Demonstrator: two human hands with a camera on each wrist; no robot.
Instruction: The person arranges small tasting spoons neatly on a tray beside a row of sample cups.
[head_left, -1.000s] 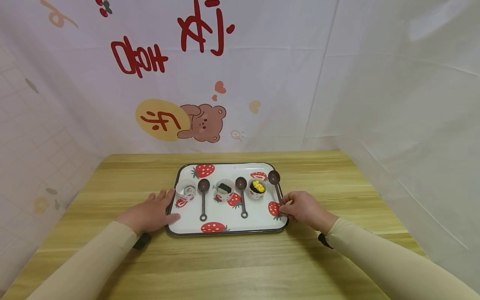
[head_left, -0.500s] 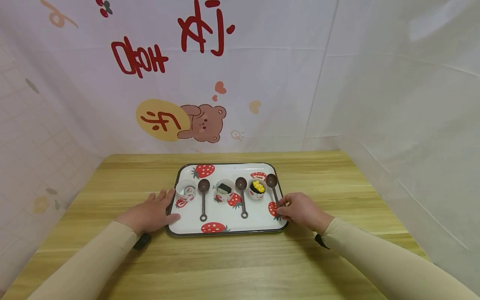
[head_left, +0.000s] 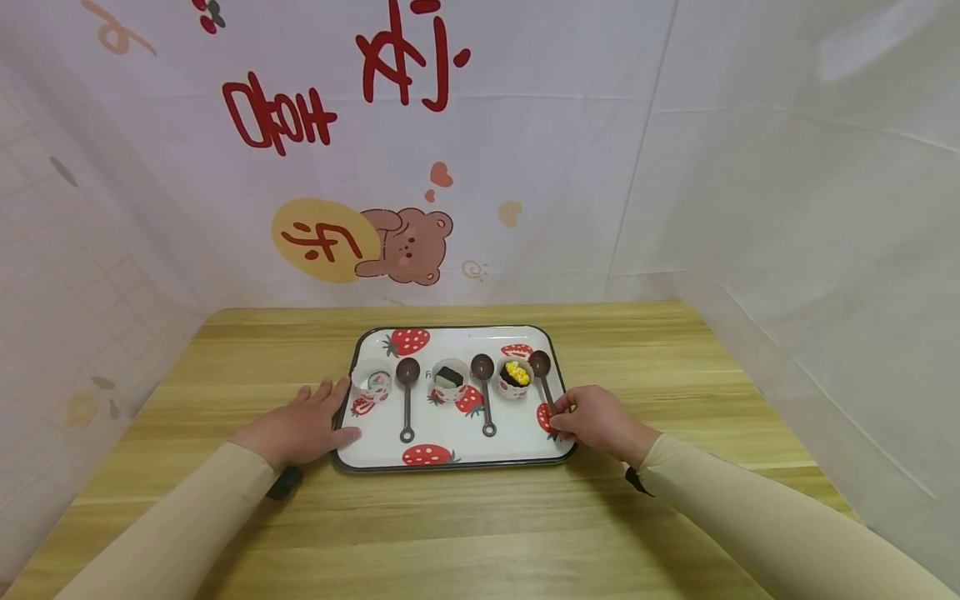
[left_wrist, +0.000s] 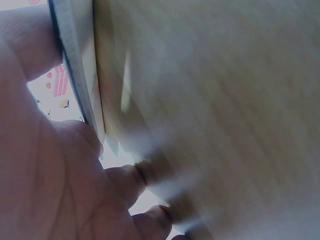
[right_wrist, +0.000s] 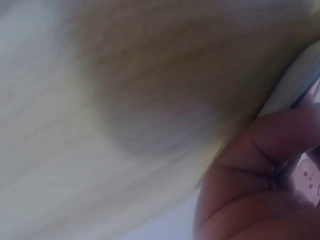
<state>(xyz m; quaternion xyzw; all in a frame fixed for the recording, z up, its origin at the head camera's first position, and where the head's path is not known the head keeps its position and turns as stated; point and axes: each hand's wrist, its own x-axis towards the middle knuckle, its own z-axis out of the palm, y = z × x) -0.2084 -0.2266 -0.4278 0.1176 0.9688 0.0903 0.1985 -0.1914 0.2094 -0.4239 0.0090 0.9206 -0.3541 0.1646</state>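
My right hand (head_left: 600, 423) pinches the handle end of a brown measuring spoon (head_left: 540, 363) at the tray's right side. Its bowl lies beside a paper cup (head_left: 513, 392) holding a yellow-topped sushi piece (head_left: 517, 372). At the left edge of the strawberry-print tray (head_left: 468, 450), my left hand (head_left: 294, 427) rests with fingers spread on the table and thumb over the rim. The left wrist view shows the tray's edge (left_wrist: 80, 60) between thumb and fingers. In the right wrist view, the curled fingers of my right hand (right_wrist: 255, 185) hide the spoon.
Two more brown spoons (head_left: 408, 372) lie on the tray between the cups. A middle cup (head_left: 451, 395) holds a sushi piece with a dark band, and a left cup (head_left: 380, 393) a round one. The wooden table (head_left: 450, 533) meets a printed cloth backdrop (head_left: 547, 208) behind.
My right hand has shifted the right spoon leftward and slightly toward me, from over the tray's right rim to inside it. My left hand and the tray stay put.
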